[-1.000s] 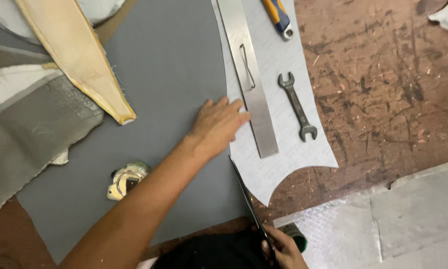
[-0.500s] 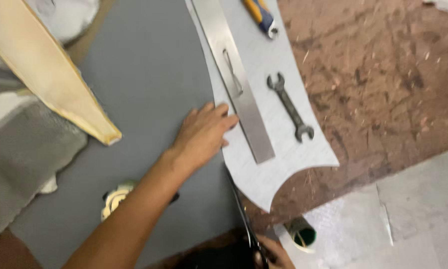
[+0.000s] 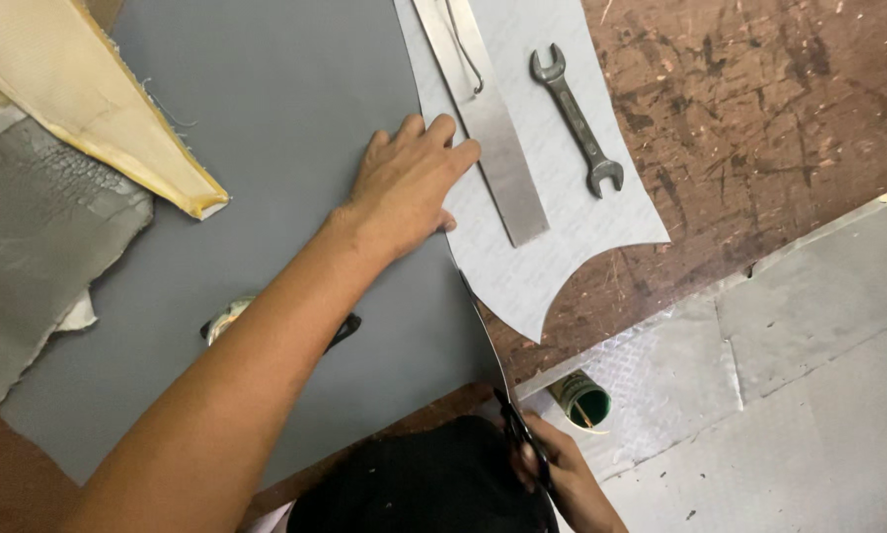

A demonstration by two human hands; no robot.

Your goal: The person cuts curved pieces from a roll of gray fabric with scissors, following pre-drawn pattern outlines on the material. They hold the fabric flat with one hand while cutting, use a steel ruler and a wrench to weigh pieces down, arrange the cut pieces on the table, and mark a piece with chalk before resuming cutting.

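Lying flat, grey sheet (image 3: 266,148), scissors (image 3: 488,336) cutting edge

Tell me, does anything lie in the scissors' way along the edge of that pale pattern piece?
Nothing visible. The scissors in the right hand cut the grey sheet along the pattern's edge. The left hand, metal ruler and wrench lie off that line.

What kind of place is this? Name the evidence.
Probably an upholstery or cutting workshop: scissors in the right hand cut grey sheet material on a scarred workbench, with a steel ruler and wrench.
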